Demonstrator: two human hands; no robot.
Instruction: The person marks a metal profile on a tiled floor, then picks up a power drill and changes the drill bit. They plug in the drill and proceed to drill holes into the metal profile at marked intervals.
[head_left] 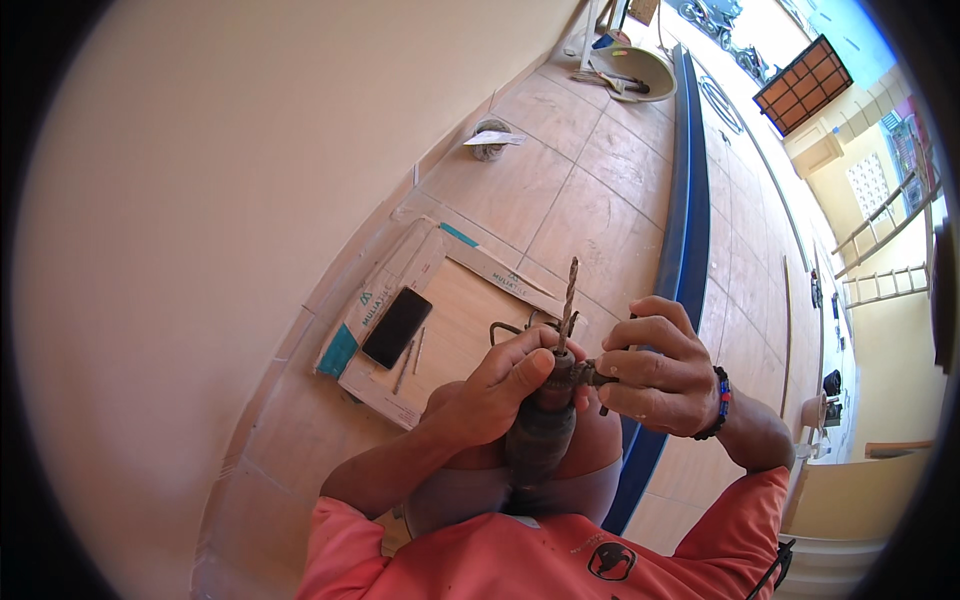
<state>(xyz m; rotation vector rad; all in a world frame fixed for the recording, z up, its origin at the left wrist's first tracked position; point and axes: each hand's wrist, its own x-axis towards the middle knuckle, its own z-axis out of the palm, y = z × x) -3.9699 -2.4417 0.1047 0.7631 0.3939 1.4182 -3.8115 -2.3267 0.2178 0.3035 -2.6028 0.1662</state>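
Note:
A dark power drill (540, 445) rests between my thighs, pointing upward with a long spiral bit (569, 300) in its chuck. My left hand (505, 390) is closed round the chuck (560, 372), thumb along its side. My right hand (655, 370) grips a dark chuck key (592, 374) that meets the chuck from the right, its fingers curled over the handle. Beside me to the left lies a tile in an opened cardboard package (475, 282), with a black phone (397, 328) and two slim bits (409, 365) on it.
A long blue beam (688, 200) runs along the tiled floor to my right; a wall (200, 200) rises at left. Farther along are a roll (488, 150) with paper on it and a pale basin (650, 75). Wooden ladders (885, 287), hoses and motorbikes (720, 25) show at upper right.

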